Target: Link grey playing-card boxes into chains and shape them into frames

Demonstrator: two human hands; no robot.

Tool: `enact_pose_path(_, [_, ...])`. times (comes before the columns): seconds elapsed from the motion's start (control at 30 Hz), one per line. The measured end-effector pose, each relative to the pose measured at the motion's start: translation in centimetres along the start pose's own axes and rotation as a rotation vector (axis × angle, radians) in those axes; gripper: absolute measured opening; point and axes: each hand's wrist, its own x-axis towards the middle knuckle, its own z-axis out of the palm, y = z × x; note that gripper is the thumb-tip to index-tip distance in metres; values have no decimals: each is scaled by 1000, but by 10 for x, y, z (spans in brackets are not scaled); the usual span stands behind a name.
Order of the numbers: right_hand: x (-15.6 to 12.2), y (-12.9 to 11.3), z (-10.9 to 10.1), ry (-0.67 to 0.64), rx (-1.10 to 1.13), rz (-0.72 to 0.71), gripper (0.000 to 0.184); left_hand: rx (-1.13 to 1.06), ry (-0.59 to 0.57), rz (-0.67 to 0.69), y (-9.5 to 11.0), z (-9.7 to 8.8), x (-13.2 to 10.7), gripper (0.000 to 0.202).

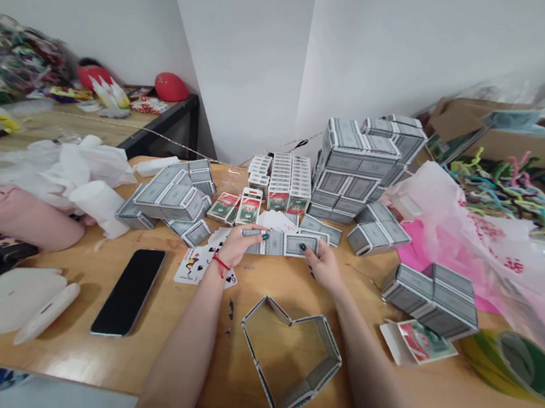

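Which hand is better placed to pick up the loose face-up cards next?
Probably the left hand: it grips the card strip right beside the face-up cards, while the right hand holds its other end, farther away.

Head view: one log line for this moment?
left hand: holds card strip | right hand: holds same strip | heart-shaped card frame: on table | phone: left, untouched

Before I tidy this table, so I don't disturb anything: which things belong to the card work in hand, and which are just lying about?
In use: left hand, right hand, card strip between them, card heart, loose cards.
Lying about: phone, pink bag, green roll, pipe cleaners.
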Motion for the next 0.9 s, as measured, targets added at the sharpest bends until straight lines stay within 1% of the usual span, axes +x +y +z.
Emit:
enact_pose_path(0.1, [-1,-2,1,-7,17,14,25,10,19,-4,0,4,0,27])
enact_pose_path(0.3, [-5,-11,3,-39,36,72,27,106,51,9,-4,7,2,30])
enact_pose_path(0.6, [-4,-10,2,-52,71,85,29,122,97,26,-14,7,5,29])
enact_pose_path(0.77, [-5,-15,-1,-78,121,78,29,109,87,30,-12,7,4,30])
enact_pose_path(0.9, [-4,-16,-5,-113,207,120,30,83,36,30,-6,10,1,30])
